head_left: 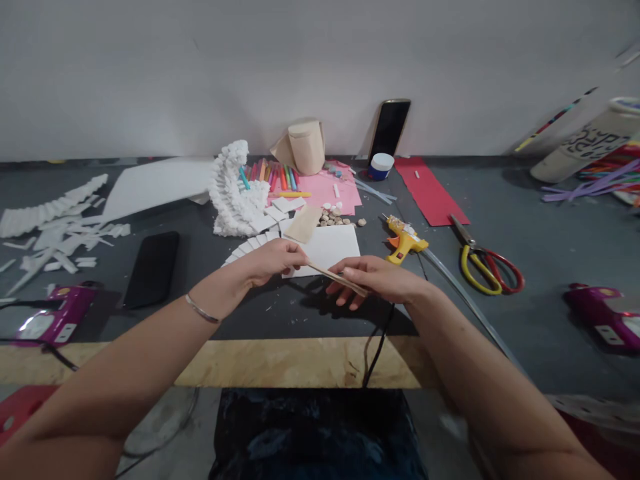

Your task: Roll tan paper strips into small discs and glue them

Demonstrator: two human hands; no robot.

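Observation:
Between my two hands stretches a thin folded beige strip, slanting down to the right above the table's front part. My left hand pinches its upper left end between thumb and fingers. The thumb and fingers of my right hand close on its lower right end. Just behind them lies a white sheet, with a flat beige piece across its back left corner. The strip's exact material I cannot make out.
A yellow glue gun and scissors lie to the right. Behind stand a beige roll, a blue-and-white jar and an upright phone. A white fluffy piece, a black phone and paper scraps are at left.

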